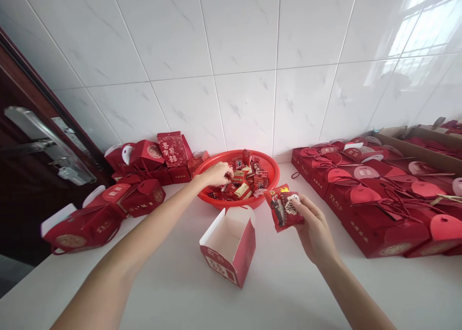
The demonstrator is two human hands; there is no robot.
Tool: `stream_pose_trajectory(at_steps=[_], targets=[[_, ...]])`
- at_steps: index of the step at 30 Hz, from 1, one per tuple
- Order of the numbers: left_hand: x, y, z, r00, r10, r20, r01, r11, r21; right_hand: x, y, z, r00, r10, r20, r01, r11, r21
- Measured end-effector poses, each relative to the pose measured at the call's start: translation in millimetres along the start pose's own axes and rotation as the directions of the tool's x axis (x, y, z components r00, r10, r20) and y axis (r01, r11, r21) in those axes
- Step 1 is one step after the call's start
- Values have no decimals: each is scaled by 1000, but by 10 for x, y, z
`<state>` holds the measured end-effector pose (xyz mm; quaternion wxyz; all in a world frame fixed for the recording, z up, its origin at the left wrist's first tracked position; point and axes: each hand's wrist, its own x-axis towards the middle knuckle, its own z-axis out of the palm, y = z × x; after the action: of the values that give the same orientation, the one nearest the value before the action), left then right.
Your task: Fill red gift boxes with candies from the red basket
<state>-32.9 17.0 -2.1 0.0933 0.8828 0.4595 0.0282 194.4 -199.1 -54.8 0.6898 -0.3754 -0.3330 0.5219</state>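
My right hand (313, 224) grips a red snack packet (284, 208) printed with a white figure and characters, held to the right of an open gift box. That red box (246, 253) stands on the white table with its flaps up, and its pale inside shows no contents. My left hand (216, 174) reaches into a red plastic basket (273, 180) behind the box. Its fingers are bent down among wrapped sweets (242, 190) in red and gold; whatever they pinch is hidden.
Closed red gift boxes (364, 195) stand in rows on the right, beside cardboard trays (393, 136). More red boxes (139, 195) are piled on the left near a dark door with a metal handle (46, 145). A tiled wall (245, 99) rises behind the white table (173, 282).
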Motion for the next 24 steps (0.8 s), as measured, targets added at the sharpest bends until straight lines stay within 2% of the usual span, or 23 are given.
stream_pose_trajectory(at_steps=[2, 4, 6, 12, 14, 16, 19, 21, 24], targets=[[-48, -1, 1, 988, -24, 153, 18, 999, 45, -5, 2, -4, 1000, 5, 1, -5, 1000, -5], [-86, -36, 18, 942, -106, 318, 82, 993, 86, -9, 6, -2, 1000, 9, 2, -9, 1000, -10], [-110, -88, 42, 903, -162, 397, 134, 986, 98, -11, 9, 5, 1000, 12, 1, -12, 1000, -8], [-124, -214, 22, 927, -52, 370, 94, 991, -97, 4, 12, 15, 1000, 12, 10, -11, 1000, -13], [-133, -246, -16, 943, -17, 333, 95, 971, -220, 8, 13, 11, 1000, 12, 11, -12, 1000, -18], [-149, -268, -52, 960, -4, 279, 123, 903, -412, 6, 14, 8, 1000, 14, 10, -13, 1000, -19], [-172, -272, -85, 978, 8, 210, 132, 752, -646, -2, 12, 8, 1000, 15, 6, -15, 1000, -18], [-177, -264, -87, 981, 27, 194, 115, 726, -678, -5, 9, 9, 1000, 14, 5, -14, 1000, -18], [-166, -274, -66, 990, 27, 138, 57, 819, -570, -2, 11, 5, 1000, 13, 5, -12, 1000, -20]])
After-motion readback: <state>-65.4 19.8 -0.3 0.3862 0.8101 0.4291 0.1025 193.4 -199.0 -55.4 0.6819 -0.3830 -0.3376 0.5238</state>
